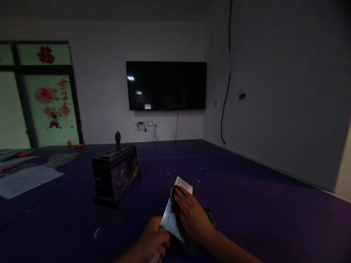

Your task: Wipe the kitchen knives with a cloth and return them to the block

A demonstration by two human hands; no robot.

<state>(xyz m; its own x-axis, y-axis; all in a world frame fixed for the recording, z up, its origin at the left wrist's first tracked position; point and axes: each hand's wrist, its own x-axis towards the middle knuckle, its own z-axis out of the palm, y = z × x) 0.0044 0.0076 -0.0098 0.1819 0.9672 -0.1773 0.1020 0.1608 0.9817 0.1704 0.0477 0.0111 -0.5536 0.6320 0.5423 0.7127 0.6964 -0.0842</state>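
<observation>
My left hand (153, 237) is closed round the lower end of a kitchen cleaver (169, 217), low in the middle of the head view. Its broad, pale metal blade points up and away from me. Held against the blade's face, under the curled fingers of my right hand (193, 215), is a round dark pad with a yellow edge (172, 193). My palm hides most of the pad. Something dark and soft-looking (210, 216) shows behind and below my right hand; what it is I cannot tell.
A black knife block with clear sides (116, 175) stands on the purple tabletop (246, 219) at left, a black handle (117, 140) sticking out of its top. Printed paper (30, 179) and a plastic bag (61, 159) lie farther left. A white scrap (96, 232) lies nearer me.
</observation>
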